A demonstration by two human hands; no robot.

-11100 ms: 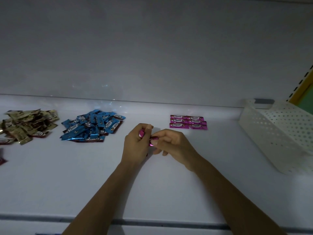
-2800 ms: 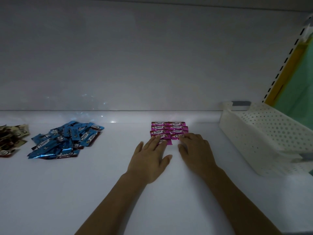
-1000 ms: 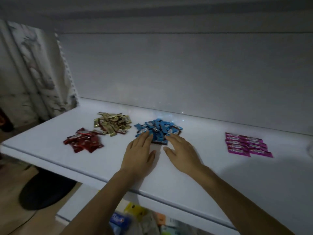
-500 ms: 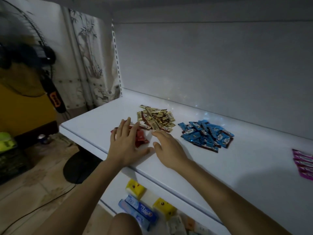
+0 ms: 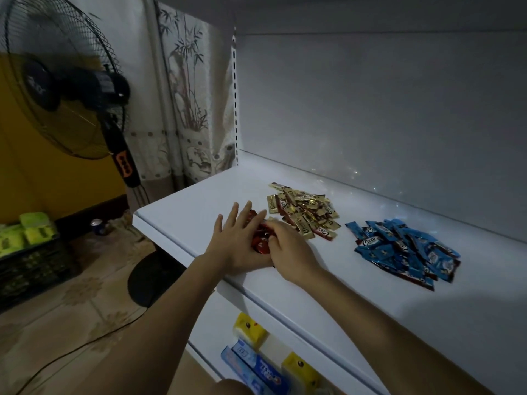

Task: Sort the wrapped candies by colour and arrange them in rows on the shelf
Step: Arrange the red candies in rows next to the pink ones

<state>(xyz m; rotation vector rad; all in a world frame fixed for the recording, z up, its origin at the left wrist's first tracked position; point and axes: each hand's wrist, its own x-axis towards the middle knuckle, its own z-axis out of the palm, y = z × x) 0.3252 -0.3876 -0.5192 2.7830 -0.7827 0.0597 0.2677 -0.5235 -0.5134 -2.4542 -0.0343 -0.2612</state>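
Dim white shelf [image 5: 199, 201], red candies [image 5: 261, 240] sit close to its front-left edge. Left hand [image 5: 236, 243] flat, fingers straight, against the pile; right hand [image 5: 288, 249] curled round some wrappers. Risk: slick wrappers skid off the edge, or drift into the gold pile [image 5: 302, 215] just beside.

The left hand [image 5: 235, 243] and right hand [image 5: 289, 248] hide most red candies [image 5: 261, 241].

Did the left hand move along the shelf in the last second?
Yes. The left hand went leftward, from the blue pile past the gold pile to the red candies.
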